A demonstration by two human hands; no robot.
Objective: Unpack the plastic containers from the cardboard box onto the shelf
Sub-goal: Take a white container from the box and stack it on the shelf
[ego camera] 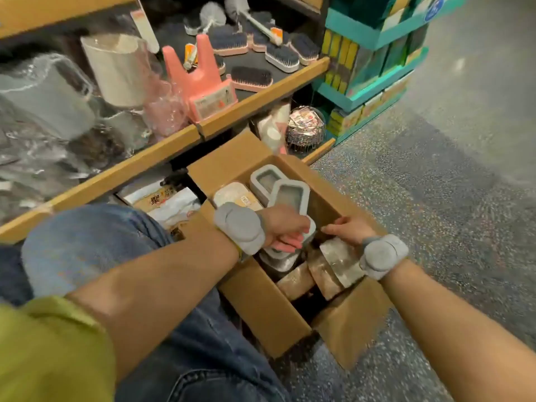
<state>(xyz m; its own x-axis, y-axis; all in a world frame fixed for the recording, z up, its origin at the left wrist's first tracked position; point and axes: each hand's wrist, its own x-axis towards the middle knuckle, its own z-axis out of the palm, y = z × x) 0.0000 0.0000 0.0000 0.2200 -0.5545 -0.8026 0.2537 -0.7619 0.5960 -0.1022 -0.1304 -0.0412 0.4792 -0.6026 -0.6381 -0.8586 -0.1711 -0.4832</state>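
An open cardboard box (pixel 261 303) sits on the floor in front of my knees. Inside it lie several grey-rimmed plastic containers; one (pixel 290 195) leans upright near the back and another (pixel 265 181) stands behind it. My left hand (pixel 285 230) reaches into the box and holds a white-rimmed container (pixel 309 230) from its side. My right hand (pixel 346 229) is also inside the box, its fingers touching the same container's right edge. Wrapped containers (pixel 339 262) lie under my right wrist. The wooden-edged shelf (pixel 162 158) runs along the left.
The shelf holds bagged clear bins (pixel 46 94), a pink plastic item (pixel 203 82) and several brushes (pixel 252 76). A wire basket (pixel 304 127) and packets sit below the shelf. A teal display stand (pixel 374 65) rises at the back right. Speckled floor (pixel 435 198) lies to the right.
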